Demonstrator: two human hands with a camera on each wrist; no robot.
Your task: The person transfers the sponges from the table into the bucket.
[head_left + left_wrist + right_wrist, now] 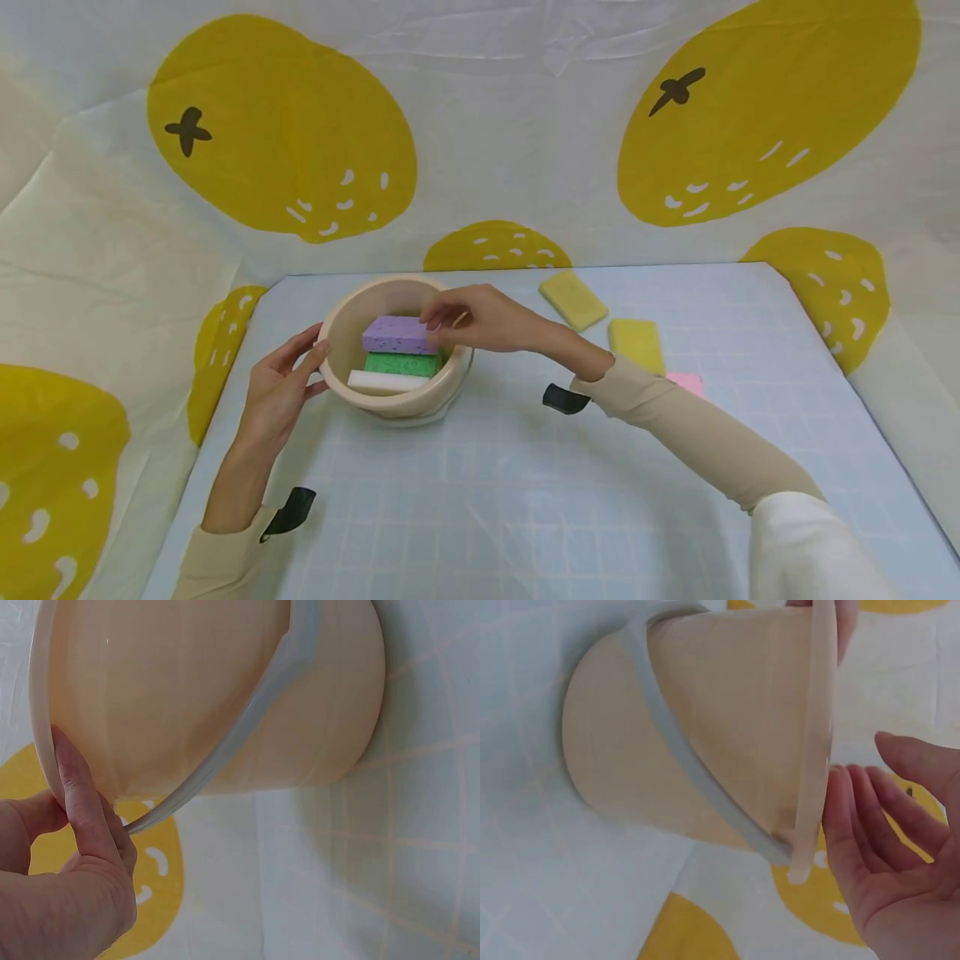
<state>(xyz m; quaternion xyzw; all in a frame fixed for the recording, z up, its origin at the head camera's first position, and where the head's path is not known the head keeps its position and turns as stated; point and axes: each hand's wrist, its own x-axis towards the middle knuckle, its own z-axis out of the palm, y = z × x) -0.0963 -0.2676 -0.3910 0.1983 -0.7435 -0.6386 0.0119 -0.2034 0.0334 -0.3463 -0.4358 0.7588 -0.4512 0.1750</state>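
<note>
A cream bucket (361, 400) stands at the left back of the table, its pale grey handle (225, 742) hanging down the side. Inside it are a purple sponge (397, 333), a green sponge (402, 364) and a white sponge (386, 382). My left hand (279, 385) pinches the bucket's left rim between thumb and fingers. Over the right side of the opening is my right hand (480, 318), its fingertips overlapping the purple sponge's right end in the head view. The right wrist view has the thumb apart from the loosely bent fingers (840, 817), with nothing between them.
Two yellow sponges (573, 300) lie at the back right of the table. A pink sponge (686, 383) is partly hidden by the right sleeve (675, 429). White sheeting with yellow fruit prints (510, 183) hangs around the pale blue gridded table (480, 517).
</note>
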